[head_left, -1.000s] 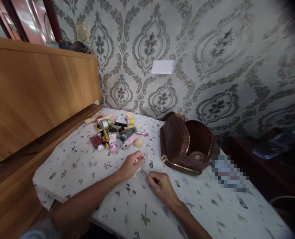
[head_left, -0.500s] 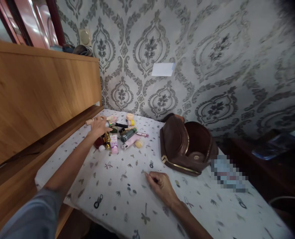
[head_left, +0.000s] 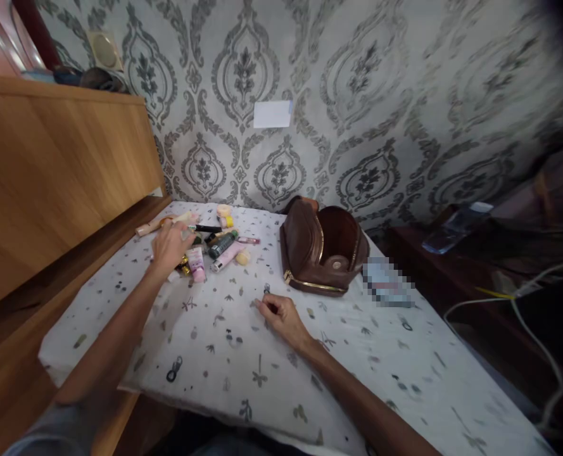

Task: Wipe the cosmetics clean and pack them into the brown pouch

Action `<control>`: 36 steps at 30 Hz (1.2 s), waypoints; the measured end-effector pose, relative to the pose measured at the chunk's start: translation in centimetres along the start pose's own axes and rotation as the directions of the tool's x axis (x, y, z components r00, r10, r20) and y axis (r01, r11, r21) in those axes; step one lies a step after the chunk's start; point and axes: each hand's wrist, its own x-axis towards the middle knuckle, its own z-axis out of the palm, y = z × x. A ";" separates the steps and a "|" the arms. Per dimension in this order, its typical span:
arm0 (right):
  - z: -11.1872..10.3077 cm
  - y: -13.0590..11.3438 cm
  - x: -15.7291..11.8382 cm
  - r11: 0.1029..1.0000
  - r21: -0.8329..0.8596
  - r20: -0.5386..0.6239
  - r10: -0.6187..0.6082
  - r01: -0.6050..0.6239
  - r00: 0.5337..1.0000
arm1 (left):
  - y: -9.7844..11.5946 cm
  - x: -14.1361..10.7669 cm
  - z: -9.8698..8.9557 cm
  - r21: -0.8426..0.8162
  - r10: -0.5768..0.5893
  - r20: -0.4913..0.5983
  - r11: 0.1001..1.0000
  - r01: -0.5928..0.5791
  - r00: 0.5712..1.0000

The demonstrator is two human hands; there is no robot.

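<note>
By the crowded tubes (head_left: 196,263), the left hand (head_left: 168,246) could bump the green bottle (head_left: 223,244) and roll it; its grip I cannot tell. The right hand (head_left: 284,318) is curled closed.

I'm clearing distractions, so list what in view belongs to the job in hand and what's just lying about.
Likely in the job:
small tubes and bottles by the left hand
open brown bag, probably

Seemingly just lying about:
clear plastic item, far right
pixelated item beside the bag, unidentifiable
</note>
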 end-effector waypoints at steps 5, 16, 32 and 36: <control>0.4 -0.3 -0.3 1.000 -0.007 0.023 -0.021 0.022 0.999 | 0.7 -0.6 1.6 0.078 -0.002 0.201 0.997 -0.014 0.980; 0.3 -0.1 -0.2 0.998 0.063 0.029 0.029 -0.031 0.999 | 1.4 0.6 2.3 0.061 0.177 0.344 0.976 -0.210 0.922; 0.1 -0.5 -0.5 0.994 0.108 0.026 0.001 -0.004 1.000 | 0.8 4.5 2.4 -0.174 0.226 0.441 0.971 -0.165 0.869; -0.2 -0.6 -0.5 0.987 0.162 0.006 0.006 -0.007 1.000 | 2.8 0.3 0.1 -0.127 0.215 0.268 0.974 -0.187 0.939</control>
